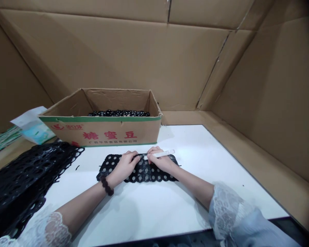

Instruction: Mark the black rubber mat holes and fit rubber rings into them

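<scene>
A black sheet (144,174) with rows of round holes lies flat on the white tabletop in front of me. My left hand (125,167) rests on its left half, fingers bent, with thumb and fingertips closed at the far edge near the middle. A white pen-shaped tool (164,153) is in my right hand (162,163), held between thumb and fingers. Its thin tip points left and meets the sheet close to my left thumb. Whether the tip is a nib or a blade is too small to tell.
Behind the sheet stands an open cardboard box (110,132) with black perforated pieces (119,113) inside. A heap of glossy black perforated sheets (23,178) covers the left side. Beyond it lies a white and teal plastic packet (35,127). Cardboard walls (118,51) enclose the table (123,212).
</scene>
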A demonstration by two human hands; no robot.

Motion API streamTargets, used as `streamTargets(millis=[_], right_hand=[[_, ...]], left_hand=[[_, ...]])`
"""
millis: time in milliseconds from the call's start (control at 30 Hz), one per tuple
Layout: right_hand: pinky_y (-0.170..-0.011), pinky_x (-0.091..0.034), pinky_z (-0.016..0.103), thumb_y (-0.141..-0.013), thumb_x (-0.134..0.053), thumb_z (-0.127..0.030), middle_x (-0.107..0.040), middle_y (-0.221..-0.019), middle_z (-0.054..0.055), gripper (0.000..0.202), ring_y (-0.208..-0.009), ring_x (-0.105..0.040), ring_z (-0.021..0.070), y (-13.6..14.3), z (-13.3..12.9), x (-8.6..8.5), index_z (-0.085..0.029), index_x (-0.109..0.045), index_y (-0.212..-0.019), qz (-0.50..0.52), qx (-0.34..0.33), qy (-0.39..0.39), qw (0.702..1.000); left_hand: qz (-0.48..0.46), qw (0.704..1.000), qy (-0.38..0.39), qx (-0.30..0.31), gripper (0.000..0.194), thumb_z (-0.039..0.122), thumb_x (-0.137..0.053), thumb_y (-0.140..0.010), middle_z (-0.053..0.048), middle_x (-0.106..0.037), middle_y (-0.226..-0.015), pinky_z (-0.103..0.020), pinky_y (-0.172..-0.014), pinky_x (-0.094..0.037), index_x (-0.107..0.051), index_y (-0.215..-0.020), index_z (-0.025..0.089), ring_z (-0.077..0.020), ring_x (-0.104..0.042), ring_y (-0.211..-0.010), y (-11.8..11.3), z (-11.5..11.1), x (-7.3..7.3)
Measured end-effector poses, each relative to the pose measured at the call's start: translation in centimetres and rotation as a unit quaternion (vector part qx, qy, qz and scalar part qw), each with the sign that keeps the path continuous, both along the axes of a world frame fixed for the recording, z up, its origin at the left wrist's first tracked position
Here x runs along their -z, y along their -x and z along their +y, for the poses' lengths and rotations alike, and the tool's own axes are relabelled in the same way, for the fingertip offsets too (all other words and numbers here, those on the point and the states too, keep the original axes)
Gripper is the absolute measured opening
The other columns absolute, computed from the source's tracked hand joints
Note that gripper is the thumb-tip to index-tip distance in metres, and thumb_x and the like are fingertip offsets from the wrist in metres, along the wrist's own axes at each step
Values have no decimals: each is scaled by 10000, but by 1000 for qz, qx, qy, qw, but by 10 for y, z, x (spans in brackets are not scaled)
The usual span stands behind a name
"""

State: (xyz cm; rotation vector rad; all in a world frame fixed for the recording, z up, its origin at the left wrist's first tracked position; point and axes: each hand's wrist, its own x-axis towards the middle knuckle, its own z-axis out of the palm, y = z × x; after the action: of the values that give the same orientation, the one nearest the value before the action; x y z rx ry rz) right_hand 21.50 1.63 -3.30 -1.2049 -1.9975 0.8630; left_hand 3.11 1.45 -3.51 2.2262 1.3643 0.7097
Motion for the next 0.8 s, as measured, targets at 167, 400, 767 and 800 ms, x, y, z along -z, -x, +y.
streamTargets(millis=[167, 400, 767, 800], right_hand=[[-842, -327, 344, -831, -456, -234, -603, -844, 18, 294, -896, -470, 178, 5, -2, 6, -181, -533, -552, -59, 31, -44, 997], [-758, -344, 326, -848, -449, -255, -553, -829, 26, 195, -855, -446, 179, 14, -7, 13, -192, -504, -672, -140, 51, -143, 978], [-712, -364, 317, -866, -379, -104, -574, -801, 64, 184, -786, -501, 192, -35, -1, -6, -169, -525, -959, -293, -1, -327, 898], [-708, -368, 322, -843, -379, -56, -576, -842, 82, 239, -805, -501, 202, -38, -1, -2, -165, -532, -991, -332, -8, -326, 885]], left_hand=[[16, 1000, -25, -6, 248, 294, -348, -874, -41, -557, -744, -329, -726, -410, -528, -753, 174, -192, -519, -758, -2, -3, 2], [52, 997, -63, 11, 234, 248, -330, -877, -41, -544, -743, -396, -814, -354, -495, -729, 174, -211, -492, -789, -10, -15, 0], [47, 998, -38, -8, 231, 274, -362, -868, -56, -605, -829, -360, -789, -383, -556, -797, 173, -220, -518, -845, 3, -2, 4], [47, 998, -37, -8, 233, 274, -361, -868, -57, -606, -832, -361, -789, -382, -558, -795, 174, -220, -519, -844, 2, -2, 4]])
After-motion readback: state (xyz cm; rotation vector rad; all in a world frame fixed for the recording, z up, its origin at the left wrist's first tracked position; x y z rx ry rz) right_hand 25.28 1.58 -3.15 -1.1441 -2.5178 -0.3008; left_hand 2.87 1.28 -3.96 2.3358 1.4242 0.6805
